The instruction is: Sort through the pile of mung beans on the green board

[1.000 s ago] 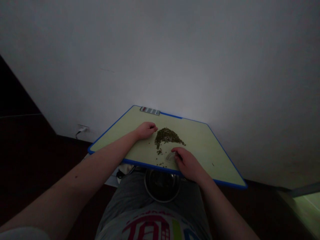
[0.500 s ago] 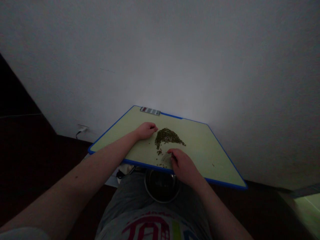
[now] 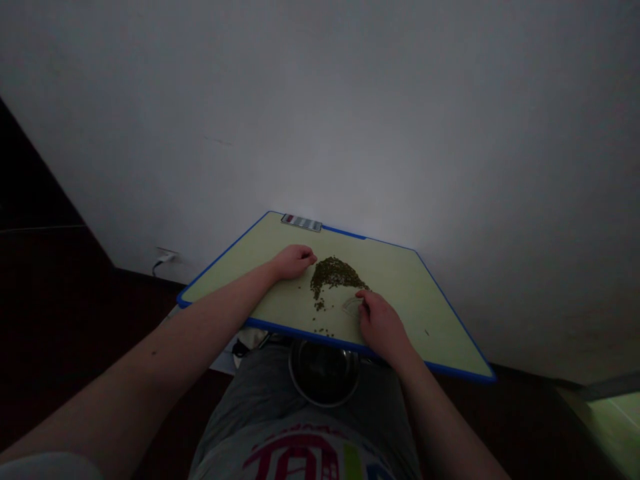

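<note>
A pile of small greenish-brown beans point(image 3: 336, 270) lies on a pale board with a blue rim point(image 3: 390, 257). Loose beans trail from it toward the board's near edge. My left hand point(image 3: 295, 261) rests on the board at the left of the pile, its fingers curled together; whatever they may hold is hidden. Right of the loose beans, my right hand point(image 3: 383, 323) grips a clear protractor point(image 3: 353, 305) that lies low over the board, its curved side turned left. Under the board's near edge, a round metal bowl point(image 3: 324, 393) sits on my lap, its inside dark.
At the board's far edge lies a flat grey strip with a red patch point(image 3: 301, 222). A small dark sliver point(image 3: 427, 332) is on the board's right part. Behind the board rises a pale wall point(image 3: 340, 120), with a plug and cord point(image 3: 164, 259) low on the left.
My right hand has moved right and slightly away from me with the protractor, off the near loose beans. My left hand has stayed in place.
</note>
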Action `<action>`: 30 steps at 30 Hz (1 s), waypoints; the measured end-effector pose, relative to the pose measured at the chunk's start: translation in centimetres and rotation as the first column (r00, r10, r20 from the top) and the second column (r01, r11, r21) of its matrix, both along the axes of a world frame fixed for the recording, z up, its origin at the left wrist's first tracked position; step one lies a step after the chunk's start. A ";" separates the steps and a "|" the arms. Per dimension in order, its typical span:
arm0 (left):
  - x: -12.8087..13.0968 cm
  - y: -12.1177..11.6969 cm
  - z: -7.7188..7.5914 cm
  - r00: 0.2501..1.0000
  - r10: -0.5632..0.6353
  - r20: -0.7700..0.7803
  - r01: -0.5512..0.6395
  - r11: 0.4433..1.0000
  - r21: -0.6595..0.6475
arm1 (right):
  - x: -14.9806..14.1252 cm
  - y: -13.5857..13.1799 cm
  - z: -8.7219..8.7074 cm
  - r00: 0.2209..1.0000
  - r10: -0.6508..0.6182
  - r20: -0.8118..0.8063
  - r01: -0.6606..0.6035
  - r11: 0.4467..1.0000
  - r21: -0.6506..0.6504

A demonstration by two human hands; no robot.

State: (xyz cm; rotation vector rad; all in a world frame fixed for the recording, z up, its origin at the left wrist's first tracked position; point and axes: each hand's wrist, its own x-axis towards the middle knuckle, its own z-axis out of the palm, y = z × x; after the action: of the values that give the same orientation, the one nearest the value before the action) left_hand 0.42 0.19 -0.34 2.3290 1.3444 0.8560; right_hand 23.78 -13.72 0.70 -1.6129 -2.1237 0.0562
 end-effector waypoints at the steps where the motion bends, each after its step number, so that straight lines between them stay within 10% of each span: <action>1: 0.0 0.0 0.0 1.000 0.000 -0.001 0.000 1.000 -0.003 | 0.0 0.1 0.0 1.000 0.001 0.004 -0.001 1.000 0.001; 17: 0.0 0.2 -0.3 1.000 -0.017 0.012 0.017 1.000 0.004 | -0.6 1.9 0.8 0.964 0.267 -0.005 -0.267 0.964 -0.006; 30: 0.0 -0.1 0.0 1.000 -0.006 0.024 0.007 0.999 -0.032 | -0.3 -0.2 0.4 0.975 0.219 -0.043 -0.219 0.976 0.011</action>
State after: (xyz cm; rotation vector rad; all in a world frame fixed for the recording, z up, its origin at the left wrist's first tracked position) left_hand 0.44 0.10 -0.34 2.2908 1.3302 0.8511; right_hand 23.49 -13.89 1.12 -1.3550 -2.2562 0.1548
